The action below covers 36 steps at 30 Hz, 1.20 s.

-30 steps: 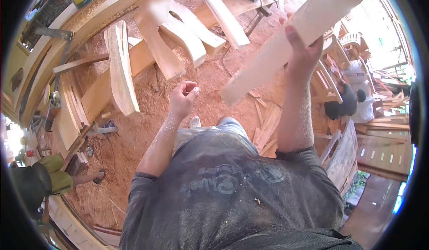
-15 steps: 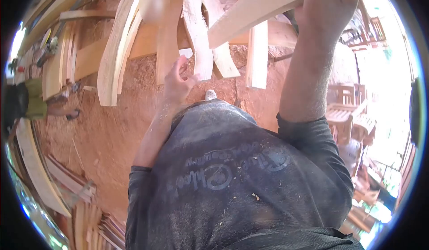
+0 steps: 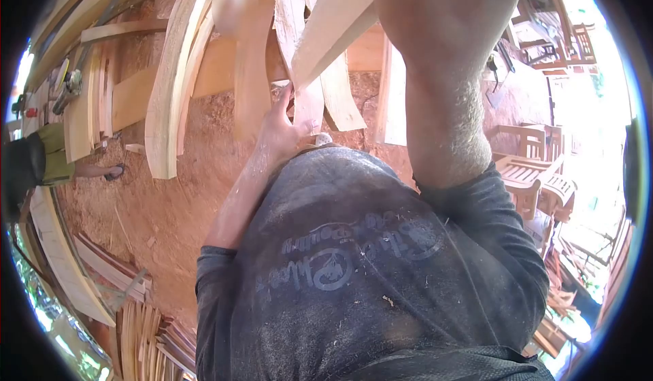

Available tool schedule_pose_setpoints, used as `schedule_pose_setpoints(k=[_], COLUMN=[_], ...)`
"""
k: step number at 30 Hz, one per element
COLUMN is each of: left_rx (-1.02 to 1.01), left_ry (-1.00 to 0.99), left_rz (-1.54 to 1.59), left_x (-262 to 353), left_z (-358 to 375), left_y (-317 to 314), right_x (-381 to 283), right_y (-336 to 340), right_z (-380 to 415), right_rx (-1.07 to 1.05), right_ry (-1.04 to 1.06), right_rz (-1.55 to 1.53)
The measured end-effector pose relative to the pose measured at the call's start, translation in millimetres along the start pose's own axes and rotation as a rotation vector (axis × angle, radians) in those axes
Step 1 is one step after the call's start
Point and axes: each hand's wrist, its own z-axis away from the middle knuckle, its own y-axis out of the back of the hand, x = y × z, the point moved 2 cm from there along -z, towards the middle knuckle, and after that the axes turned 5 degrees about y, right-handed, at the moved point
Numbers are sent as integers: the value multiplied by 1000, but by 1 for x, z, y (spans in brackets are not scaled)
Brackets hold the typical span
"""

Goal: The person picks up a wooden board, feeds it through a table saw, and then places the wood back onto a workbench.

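My left hand (image 3: 277,130) is in front of my chest, index finger stretched up along the left edge of a pale curved wooden slat (image 3: 310,103). Its thumb lies across the slat's near end, apart from the index finger. Above the hand, a thick pale wooden board (image 3: 340,32) slants down from the top edge, its lower end overlapping the slat. My right arm (image 3: 445,88) is raised high and covers the board's upper part; my right hand is beyond the top of the view.
More curved wooden pieces (image 3: 170,88) rest across a long horizontal plank (image 3: 136,95) over reddish, sawdust-covered ground. At the left stands another person (image 3: 51,153), near a power tool (image 3: 71,85). Wooden chairs (image 3: 527,170) are on the right, stacked slats (image 3: 136,340) at lower left.
My right arm has come closer to the camera, and its hand has left the view. The slanting board's lower end moved left and down. My left index finger has straightened upward beside the slat.
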Motion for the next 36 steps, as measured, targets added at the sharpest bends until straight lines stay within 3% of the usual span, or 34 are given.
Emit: schedule_pose_setpoints(k=[13,16,19,36], left_rx=[-200,-185,-240,-218], left_ry=[41,-40,19,-3], left_rz=[-73,-177,-74,-87], left_x=[14,7,4,5], left_z=[-3,-7,-9,-21], left_y=[24,26,28,33], right_x=[-2,-2,-1,-8], right_y=[-9,-16,-21,-19], right_z=[25,27,26,23], right_rx=[55,39,21,39], right_ry=[-71,-89,-102,-104], right_rz=[32,29,27,-27])
